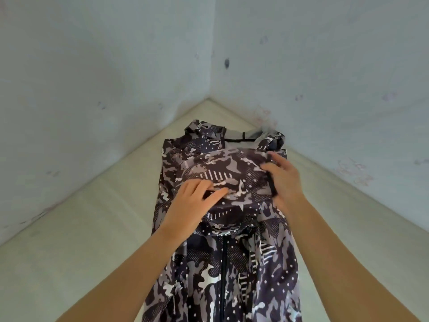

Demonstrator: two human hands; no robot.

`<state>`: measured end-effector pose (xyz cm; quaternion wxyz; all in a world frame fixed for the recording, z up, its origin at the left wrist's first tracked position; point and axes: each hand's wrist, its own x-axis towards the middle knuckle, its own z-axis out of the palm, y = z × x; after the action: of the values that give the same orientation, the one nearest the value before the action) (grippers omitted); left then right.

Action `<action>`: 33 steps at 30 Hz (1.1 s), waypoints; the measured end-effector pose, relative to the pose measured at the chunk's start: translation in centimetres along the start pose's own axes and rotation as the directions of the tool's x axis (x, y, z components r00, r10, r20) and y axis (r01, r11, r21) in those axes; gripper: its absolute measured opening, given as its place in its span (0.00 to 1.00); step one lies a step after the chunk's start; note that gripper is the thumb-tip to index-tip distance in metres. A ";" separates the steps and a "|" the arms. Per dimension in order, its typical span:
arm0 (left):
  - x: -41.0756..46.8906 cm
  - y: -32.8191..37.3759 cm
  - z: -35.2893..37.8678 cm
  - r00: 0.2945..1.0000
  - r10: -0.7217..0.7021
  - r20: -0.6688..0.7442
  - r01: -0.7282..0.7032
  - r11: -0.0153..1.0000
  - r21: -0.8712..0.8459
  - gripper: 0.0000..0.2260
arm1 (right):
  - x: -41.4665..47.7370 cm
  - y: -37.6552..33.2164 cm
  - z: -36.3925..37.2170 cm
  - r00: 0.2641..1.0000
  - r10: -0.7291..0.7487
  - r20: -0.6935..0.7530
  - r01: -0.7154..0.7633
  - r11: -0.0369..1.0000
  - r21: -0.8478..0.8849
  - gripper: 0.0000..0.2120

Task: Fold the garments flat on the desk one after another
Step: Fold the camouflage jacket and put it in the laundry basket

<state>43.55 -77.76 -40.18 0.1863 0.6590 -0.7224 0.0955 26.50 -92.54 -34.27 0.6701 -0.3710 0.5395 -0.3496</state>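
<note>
A black, grey and white camouflage jacket (222,263) with a dark front zip lies lengthwise on the pale desk (92,228), running from the near edge toward the corner. A folded-over part of it, perhaps the hood, bulges in the middle. My left hand (192,205) lies on the left side of that bulge with its fingers flat on the cloth. My right hand (282,180) holds the bulge's right edge, thumb on top and fingers wrapped round a dark hem. The jacket's far end shows a grey lining at the corner.
Two pale blue-grey walls (325,77) with scuff marks meet in a corner just beyond the jacket. Bare desk surface stretches on both sides of the garment.
</note>
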 end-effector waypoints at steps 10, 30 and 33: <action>-2.1 0.9 0.7 0.872 -0.319 0.370 0.403 0.898 -0.177 0.26 | 1.4 8.8 -4.4 0.866 -0.398 0.304 0.414 0.227 -0.882 0.26; -2.0 0.7 4.8 0.640 -0.649 0.413 0.640 0.747 0.182 0.32 | 6.0 9.7 -3.3 0.759 0.014 0.651 0.648 -0.110 -0.753 0.28; 1.2 -3.6 4.4 0.720 -0.671 0.178 0.675 0.736 0.045 0.20 | 7.6 6.5 -2.0 0.787 -0.371 0.492 0.565 0.117 -0.816 0.20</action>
<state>46.46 -80.95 -44.09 0.1488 0.8798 -0.4490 -0.0478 26.29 -96.24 -43.77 0.2151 -0.8666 0.4326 -0.1246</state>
